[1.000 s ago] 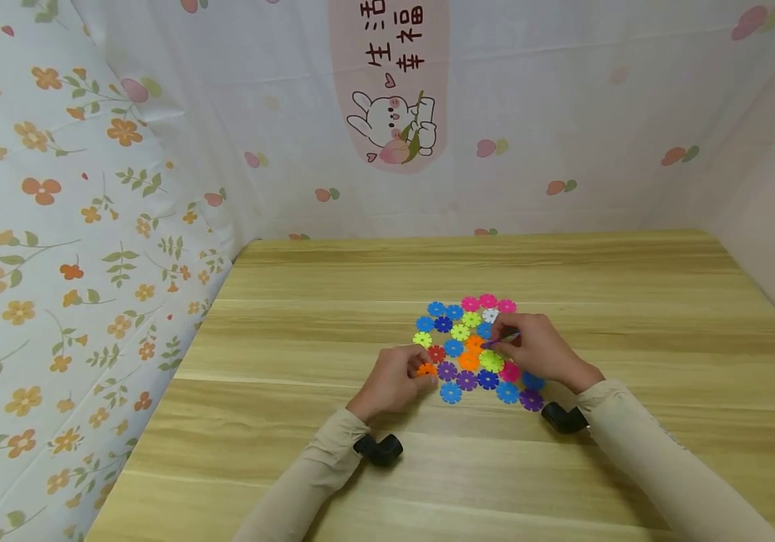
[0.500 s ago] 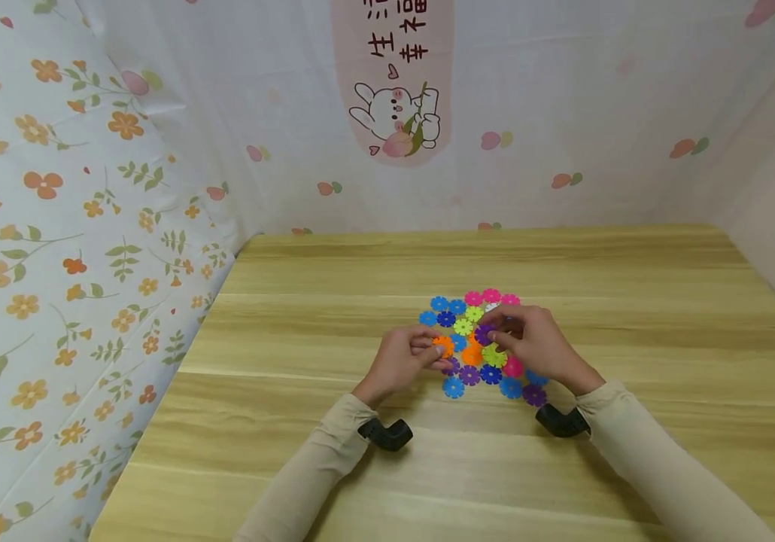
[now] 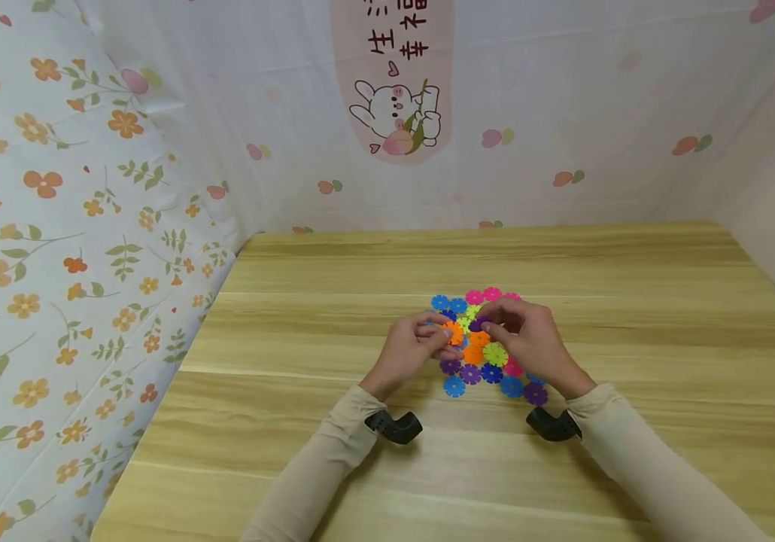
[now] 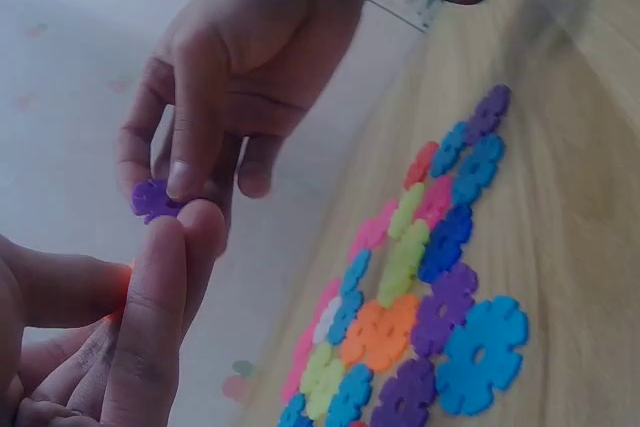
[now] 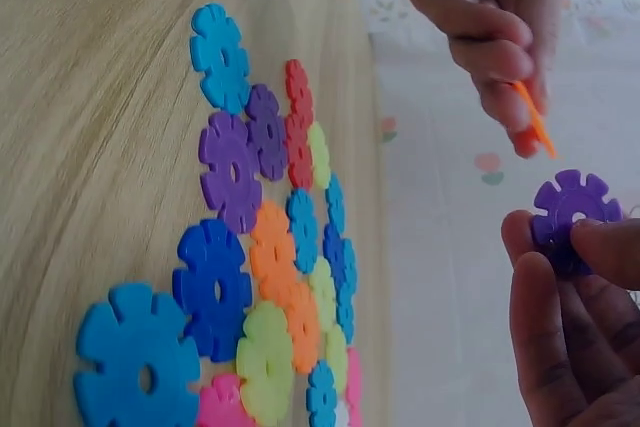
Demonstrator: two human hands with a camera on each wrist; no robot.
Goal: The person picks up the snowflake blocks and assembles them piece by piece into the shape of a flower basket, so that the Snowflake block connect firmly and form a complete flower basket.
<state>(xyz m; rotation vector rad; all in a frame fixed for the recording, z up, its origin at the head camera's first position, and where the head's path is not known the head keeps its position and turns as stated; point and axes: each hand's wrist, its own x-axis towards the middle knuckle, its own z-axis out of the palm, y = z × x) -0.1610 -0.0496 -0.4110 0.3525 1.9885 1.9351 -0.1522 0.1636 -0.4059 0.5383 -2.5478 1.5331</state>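
My left hand [image 3: 409,346] pinches an orange snowflake disc [image 3: 455,333] between thumb and fingers. Facing it, my right hand [image 3: 530,336] pinches a purple snowflake disc [image 5: 577,205] by its edge. Both discs are held up above the table, close together; a gap shows between them in the right wrist view. In that view the orange disc is edge-on. Below the hands lie several more notched discs, among them a light blue disc [image 3: 454,386], a dark blue disc [image 3: 492,373], a yellow-green disc [image 3: 496,354] and a pink disc [image 3: 492,293]. The hands hide some of them.
The discs lie flat on a wood-grain table [image 3: 333,301]. A printed cloth [image 3: 530,113] hangs behind it, and a flowered cloth [image 3: 89,248] at the left. Black curved mounts sit at the left wrist [image 3: 394,427] and right wrist [image 3: 554,424].
The left hand has lifted the orange disc from the tabletop and carried it up and right toward the purple disc. The right hand, with the purple disc, has shifted slightly left and up.
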